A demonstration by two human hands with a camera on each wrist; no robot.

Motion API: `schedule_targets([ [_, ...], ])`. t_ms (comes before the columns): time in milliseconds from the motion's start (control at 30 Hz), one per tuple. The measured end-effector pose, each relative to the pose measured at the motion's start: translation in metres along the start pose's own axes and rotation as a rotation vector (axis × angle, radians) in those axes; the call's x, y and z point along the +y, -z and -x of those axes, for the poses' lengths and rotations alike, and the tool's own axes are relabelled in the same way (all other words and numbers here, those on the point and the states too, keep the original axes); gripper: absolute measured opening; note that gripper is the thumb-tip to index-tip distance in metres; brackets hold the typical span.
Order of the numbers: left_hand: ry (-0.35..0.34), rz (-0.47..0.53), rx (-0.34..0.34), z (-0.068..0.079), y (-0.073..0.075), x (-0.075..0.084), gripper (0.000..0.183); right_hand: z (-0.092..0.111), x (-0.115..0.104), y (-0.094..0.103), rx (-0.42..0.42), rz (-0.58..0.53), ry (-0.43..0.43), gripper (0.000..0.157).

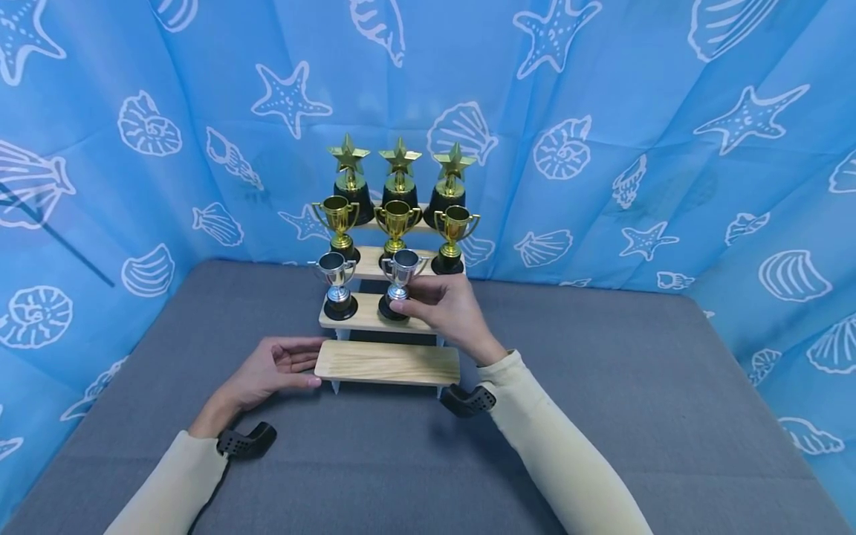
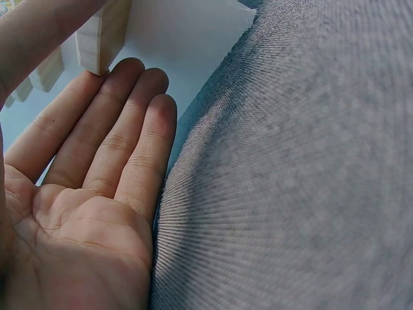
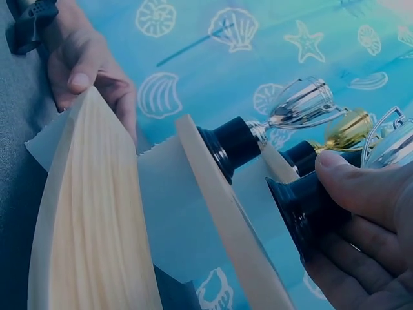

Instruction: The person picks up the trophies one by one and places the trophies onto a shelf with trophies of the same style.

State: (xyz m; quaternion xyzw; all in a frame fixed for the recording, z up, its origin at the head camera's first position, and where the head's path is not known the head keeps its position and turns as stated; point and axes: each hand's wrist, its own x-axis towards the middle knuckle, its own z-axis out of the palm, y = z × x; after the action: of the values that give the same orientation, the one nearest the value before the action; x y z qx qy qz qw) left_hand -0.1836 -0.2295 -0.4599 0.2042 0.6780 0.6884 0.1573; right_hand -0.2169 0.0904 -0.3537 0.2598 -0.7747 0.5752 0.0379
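Observation:
A wooden stepped stand (image 1: 388,362) bears several small trophies. On its second step from the bottom, my right hand (image 1: 456,312) pinches the black base of a silver trophy cup (image 1: 403,269). The thumb lies on that base (image 3: 310,210) in the right wrist view, with fingers behind and below it. To the left on the same step stands another silver trophy cup (image 1: 335,271), upright. My left hand (image 1: 267,373) is at the left end of the lowest step, its fingers nearly straight along the stand's side and the palm showing in the left wrist view.
Gold trophy cups (image 1: 396,219) line the third step, and gold star trophies (image 1: 400,160) with black bases line the top one. The stand is on a grey cloth-covered table (image 1: 635,416). Behind it hangs a blue curtain (image 1: 602,82) with shells and starfish.

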Motion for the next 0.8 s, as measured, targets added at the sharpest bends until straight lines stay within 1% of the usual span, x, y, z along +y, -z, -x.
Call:
schedule_targets([
  [167, 0.016, -0.005, 0.006, -0.001, 0.000, 0.000, 0.073, -0.001, 0.000, -0.004, 0.000, 0.027, -0.006, 0.028],
  [333, 0.010, 0.003, 0.000, -0.002, 0.001, 0.001, 0.073, -0.002, 0.001, -0.008, 0.003, 0.024, -0.010, 0.026],
  [500, 0.009, 0.005, -0.003, -0.002, 0.001, 0.000, 0.073, -0.002, 0.003, -0.011, 0.009, 0.033, -0.033, 0.025],
  [800, 0.008, 0.004, -0.002, -0.001, 0.001, -0.001, 0.074, -0.001, 0.005, -0.012, 0.017, 0.044, -0.044, 0.026],
])
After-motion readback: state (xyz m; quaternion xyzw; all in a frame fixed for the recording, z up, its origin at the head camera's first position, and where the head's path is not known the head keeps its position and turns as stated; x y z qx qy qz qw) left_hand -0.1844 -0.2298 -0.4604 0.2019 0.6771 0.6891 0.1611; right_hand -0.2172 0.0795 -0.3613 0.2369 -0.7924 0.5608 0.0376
